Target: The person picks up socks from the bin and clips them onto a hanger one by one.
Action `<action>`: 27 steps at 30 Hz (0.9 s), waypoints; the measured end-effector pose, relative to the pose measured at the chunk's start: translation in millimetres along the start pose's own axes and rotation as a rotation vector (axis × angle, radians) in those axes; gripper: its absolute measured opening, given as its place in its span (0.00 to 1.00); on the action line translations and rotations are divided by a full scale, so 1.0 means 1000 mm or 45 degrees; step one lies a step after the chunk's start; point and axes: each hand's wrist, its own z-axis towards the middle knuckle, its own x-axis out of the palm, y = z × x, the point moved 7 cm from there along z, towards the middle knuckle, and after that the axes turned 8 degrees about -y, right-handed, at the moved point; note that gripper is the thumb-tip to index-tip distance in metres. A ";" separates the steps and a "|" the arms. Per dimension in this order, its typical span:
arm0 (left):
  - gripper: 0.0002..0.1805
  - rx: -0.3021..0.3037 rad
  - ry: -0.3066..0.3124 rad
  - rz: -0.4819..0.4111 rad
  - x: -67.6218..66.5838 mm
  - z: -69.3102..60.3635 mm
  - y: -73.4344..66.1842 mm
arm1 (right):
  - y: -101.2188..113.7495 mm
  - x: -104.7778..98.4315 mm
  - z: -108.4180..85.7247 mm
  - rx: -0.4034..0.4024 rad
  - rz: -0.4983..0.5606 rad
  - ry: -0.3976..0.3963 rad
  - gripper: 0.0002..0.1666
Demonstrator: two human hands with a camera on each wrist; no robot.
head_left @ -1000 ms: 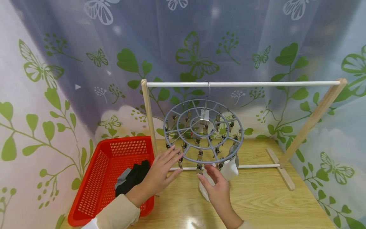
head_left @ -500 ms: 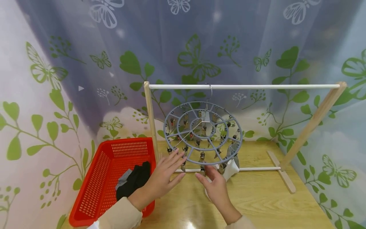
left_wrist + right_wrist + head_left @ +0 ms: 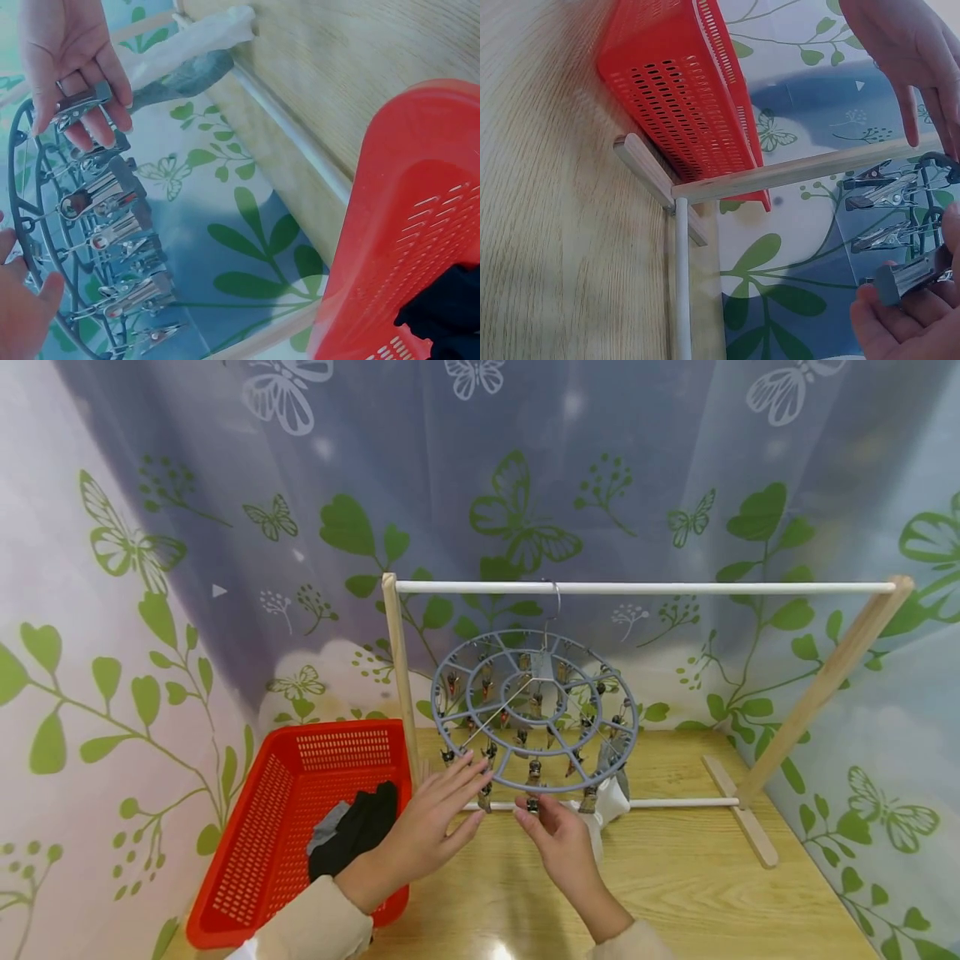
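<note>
Metal clip (image 3: 532, 806) at the near edge of the round clip hanger (image 3: 536, 722), pinched between thumb and fingers of the right hand (image 3: 564, 843). Nothing in the left hand (image 3: 431, 818); straight-fingered, by the left near rim, can't tell whether touching it. Could tip or swing the lot by tugging that clip too hard: just one wire hook (image 3: 557, 602) on a white rail (image 3: 675, 587). Could also snag neighbouring clips (image 3: 588, 799). To the right, white sock-like piece (image 3: 613, 806) and grey sock-like piece (image 3: 196, 73): likely lopsided load. To the left, red plastic basket (image 3: 337, 725) with black garment (image 3: 363, 827), partly behind the left sleeve (image 3: 322, 914): bump risk when pulling back.
</note>
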 end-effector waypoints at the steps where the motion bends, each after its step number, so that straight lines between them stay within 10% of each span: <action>1: 0.33 -0.001 0.000 -0.007 0.000 0.000 0.000 | 0.000 0.000 0.000 0.008 -0.001 0.004 0.26; 13: 0.30 0.023 -0.054 -0.014 -0.005 0.000 -0.001 | 0.001 0.002 -0.002 0.013 0.003 0.000 0.21; 20: 0.27 0.053 -0.249 -0.005 -0.020 -0.006 0.007 | 0.003 0.003 -0.006 0.020 0.045 0.004 0.21; 27: 0.15 -0.075 -0.468 0.004 -0.043 -0.009 0.038 | 0.003 0.003 -0.007 0.023 0.067 -0.010 0.20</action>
